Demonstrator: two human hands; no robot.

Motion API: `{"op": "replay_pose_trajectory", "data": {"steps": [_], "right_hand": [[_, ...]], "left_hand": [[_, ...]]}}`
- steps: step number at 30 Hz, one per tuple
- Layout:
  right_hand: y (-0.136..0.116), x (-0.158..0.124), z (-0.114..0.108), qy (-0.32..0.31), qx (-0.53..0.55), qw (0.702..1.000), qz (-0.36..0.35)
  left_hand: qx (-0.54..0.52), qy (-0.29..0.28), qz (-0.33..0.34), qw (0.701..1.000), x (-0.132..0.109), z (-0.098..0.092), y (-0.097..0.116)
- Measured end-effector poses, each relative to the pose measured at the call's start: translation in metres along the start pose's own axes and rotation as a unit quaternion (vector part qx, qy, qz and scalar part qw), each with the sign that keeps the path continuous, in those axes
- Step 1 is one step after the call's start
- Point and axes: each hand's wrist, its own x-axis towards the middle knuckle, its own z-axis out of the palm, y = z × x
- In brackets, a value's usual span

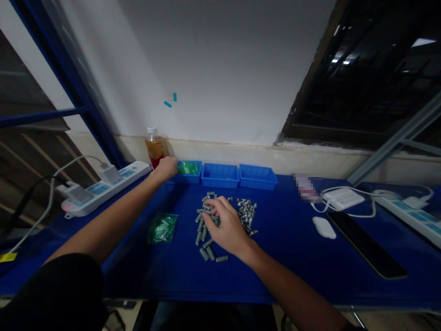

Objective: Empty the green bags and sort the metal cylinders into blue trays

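My left hand (166,168) reaches to the left end of a blue bin (195,177), its fingers curled closed; whatever they grip is hidden. Green plastic packets (188,168) lie in that bin. Over a pile of grey metal hex standoffs (201,230) is my right hand (227,225), thumb and fingers apart, fingertips at the pieces. Nothing is plainly held in it. Small silver screws (246,212) are heaped just right of this hand, partly behind it. On the table to the left lies a green clear bag (162,228) with small pieces inside.
Two more blue bins, a middle one (220,183) and a right one (258,185), line the wall. A drink bottle (155,149) stands behind my left hand. Power strips (94,195) flank the blue table (186,280). A phone (367,243) and white earbud case (324,227) lie right.
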Motion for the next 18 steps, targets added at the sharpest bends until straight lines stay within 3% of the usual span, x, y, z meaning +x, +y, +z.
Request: {"op": "replay_pose_trajectory", "data": {"steps": [2, 3, 4, 6, 9, 12, 15, 18], "right_hand": [[-0.002, 0.0, -0.001, -0.02, -0.002, 1.0, 0.002], [-0.002, 0.0, -0.002, -0.03, -0.002, 1.0, 0.004], [-0.003, 0.001, -0.003, -0.039, -0.002, 0.999, 0.007], [-0.003, 0.002, -0.005, -0.055, -0.003, 0.998, 0.01], [-0.002, 0.002, -0.006, -0.072, -0.009, 0.997, 0.01], [-0.003, 0.001, -0.005, -0.092, -0.019, 0.996, 0.003], [-0.005, 0.0, -0.002, -0.114, -0.02, 0.993, -0.004], [-0.005, 0.0, -0.001, -0.126, -0.015, 0.992, -0.007]], "left_hand": [[-0.009, 0.049, 0.019, 0.999, -0.017, -0.004, 0.004], [-0.023, 0.106, 0.038, 0.993, -0.03, -0.007, 0.004], [-0.045, 0.164, 0.054, 0.984, -0.047, -0.01, 0.004], [-0.091, 0.215, 0.071, 0.97, -0.085, -0.009, 0.0], [-0.129, 0.173, 0.119, 0.969, -0.141, 0.012, -0.009], [-0.145, 0.103, 0.171, 0.969, -0.171, 0.04, -0.016], [-0.175, 0.054, 0.196, 0.963, -0.172, 0.056, -0.015], [-0.231, 0.032, 0.168, 0.958, -0.155, 0.057, -0.005]]}}
